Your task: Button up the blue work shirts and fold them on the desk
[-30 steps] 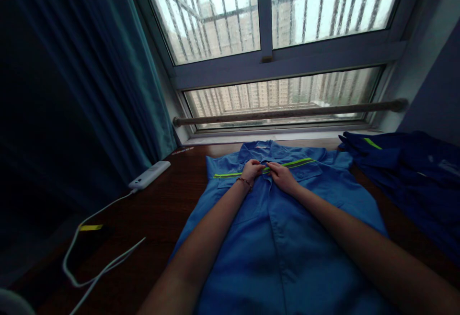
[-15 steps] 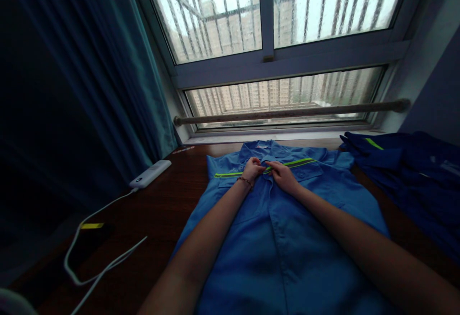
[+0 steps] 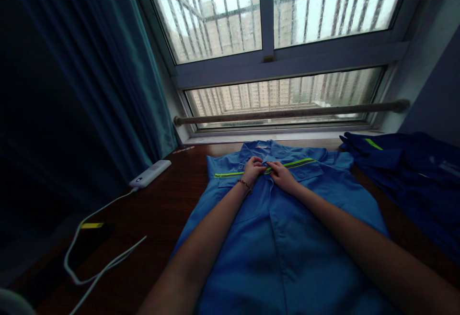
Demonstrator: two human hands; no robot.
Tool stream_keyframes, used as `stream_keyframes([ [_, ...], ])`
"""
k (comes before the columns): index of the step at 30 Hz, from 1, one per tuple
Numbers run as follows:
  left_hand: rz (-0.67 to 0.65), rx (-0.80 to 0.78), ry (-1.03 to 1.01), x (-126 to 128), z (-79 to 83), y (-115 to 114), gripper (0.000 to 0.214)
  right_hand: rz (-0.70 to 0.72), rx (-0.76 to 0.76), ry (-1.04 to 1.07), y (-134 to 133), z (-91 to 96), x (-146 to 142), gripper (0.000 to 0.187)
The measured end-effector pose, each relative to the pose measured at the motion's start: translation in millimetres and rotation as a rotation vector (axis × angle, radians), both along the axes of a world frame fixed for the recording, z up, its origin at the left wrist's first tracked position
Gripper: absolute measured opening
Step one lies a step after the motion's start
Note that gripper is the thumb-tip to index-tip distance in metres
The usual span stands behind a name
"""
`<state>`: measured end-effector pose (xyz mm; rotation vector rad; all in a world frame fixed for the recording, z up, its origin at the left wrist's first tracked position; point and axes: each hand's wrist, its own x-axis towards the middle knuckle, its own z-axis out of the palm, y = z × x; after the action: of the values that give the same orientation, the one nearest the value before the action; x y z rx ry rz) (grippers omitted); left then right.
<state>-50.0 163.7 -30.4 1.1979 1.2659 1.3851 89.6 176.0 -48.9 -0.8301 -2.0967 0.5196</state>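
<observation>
A light blue work shirt (image 3: 244, 238) with a yellow-green stripe across the chest lies front up, its collar toward the window. My left hand (image 3: 253, 168) pinches the front placket at the stripe, just below the collar. Right beside it, my right hand (image 3: 282, 175) has its thumb and fingers closed on the other side of the same placket. The fingertips of both hands nearly meet. Whatever small part of the placket sits between them is too small to make out. A beaded bracelet (image 3: 246, 184) circles my left wrist.
On the dark wooden surface (image 3: 158, 209) a white power bank (image 3: 150, 174) with a white cable (image 3: 77, 238) lies at left. A darker blue garment (image 3: 406, 171) lies at right. Behind are a rail (image 3: 294, 113) and a window; a blue curtain (image 3: 118, 75) hangs at left.
Both hands stay at the same spot on the placket. Only the fingers have shifted slightly; the shirt has hardly moved.
</observation>
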Motion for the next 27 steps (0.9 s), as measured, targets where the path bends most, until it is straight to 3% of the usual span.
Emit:
stream_keyframes([
  [5, 0.065, 0.046, 0.119, -1, -6.8, 7, 0.027, -0.073, -0.019, 0.034, -5, 5.0, -1, 0.044],
  [9, 0.115, 0.091, 0.243, -8, -9.4, 14, 0.023, -0.309, -0.046, 0.069, -20, 16.2, -3, 0.023],
  [12, 0.123, 0.108, 0.339, -13, -9.1, 21, 0.017, -0.323, -0.081, -0.091, -44, 22.1, -5, 0.014],
  [15, 0.119, 0.113, 0.441, -16, -8.2, 27, 0.015, -0.269, -0.055, -0.284, -72, 25.6, -5, 0.019],
  [21, 0.151, 0.083, 0.646, -12, -1.8, 35, 0.02, -0.334, -0.038, -0.499, -103, 36.0, -5, 0.032],
  [27, 0.257, -0.015, 0.772, 11, 3.5, 26, 0.028, -0.34, -0.404, -0.322, -80, 40.7, -4, 0.016],
])
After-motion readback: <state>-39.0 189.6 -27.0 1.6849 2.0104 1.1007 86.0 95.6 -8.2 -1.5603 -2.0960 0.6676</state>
